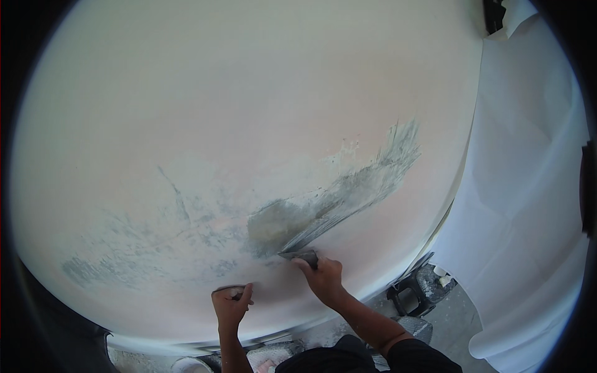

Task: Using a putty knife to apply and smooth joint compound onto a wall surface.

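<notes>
A large, curved, pale panel with pinkish patches fills most of the view. My right hand grips a dark putty spreader, its blade on the panel at the lower end of a smear of grey filler. That smear is thick at its lower left and streaks off toward the upper right. To the left, my left hand is closed by the panel's near part, around a flat piece with a thin dark edge; its kind I cannot make out. Thinner grey marks cover the panel's left side.
White sheeting hangs down beyond the panel's right edge. Below that edge, a dark, dusty stool stands on the grey floor. Part of a round pale container shows at the bottom edge. Black material lies at the lower left.
</notes>
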Motion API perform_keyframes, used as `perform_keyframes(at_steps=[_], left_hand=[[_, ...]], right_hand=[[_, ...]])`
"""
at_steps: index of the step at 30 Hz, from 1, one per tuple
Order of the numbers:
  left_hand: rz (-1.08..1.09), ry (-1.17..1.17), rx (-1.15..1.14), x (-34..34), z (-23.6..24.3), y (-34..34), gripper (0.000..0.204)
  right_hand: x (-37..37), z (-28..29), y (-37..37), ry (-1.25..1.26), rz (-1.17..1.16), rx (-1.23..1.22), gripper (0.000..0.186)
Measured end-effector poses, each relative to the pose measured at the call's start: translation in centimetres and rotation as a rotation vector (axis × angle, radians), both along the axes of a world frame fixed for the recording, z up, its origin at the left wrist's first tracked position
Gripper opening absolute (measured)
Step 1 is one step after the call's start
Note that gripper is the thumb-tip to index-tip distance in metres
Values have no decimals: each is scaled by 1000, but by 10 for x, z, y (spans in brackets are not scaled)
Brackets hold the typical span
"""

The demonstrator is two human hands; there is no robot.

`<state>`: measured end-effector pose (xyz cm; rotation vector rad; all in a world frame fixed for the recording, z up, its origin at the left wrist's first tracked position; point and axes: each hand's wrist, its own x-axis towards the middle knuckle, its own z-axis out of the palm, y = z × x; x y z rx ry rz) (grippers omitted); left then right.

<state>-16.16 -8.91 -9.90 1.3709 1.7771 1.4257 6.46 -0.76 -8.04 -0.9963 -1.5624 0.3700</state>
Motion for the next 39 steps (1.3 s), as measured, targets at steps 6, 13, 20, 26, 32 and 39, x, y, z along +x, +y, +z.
perform_keyframes(at_steps=[6,13,20,26,32,39], left_hand=[[0,-21,26,-3,-6,2,21],[-22,8,40,-1,0,1,21],[6,17,34,-3,-2,0,21],[7,79,45,-2,-4,2,22],[12,83,41,0,-1,3,23],[7,45,26,1,0,2,22]], right_hand=[[5,5,1,159,28,-177,24],[12,21,9,319,-39,-51,31],[35,35,17,473,-179,-164,27],[40,4,36,362,-213,-24,34],[59,-7,53,545,-271,-69,33],[76,0,57,757,-207,-125,28]])
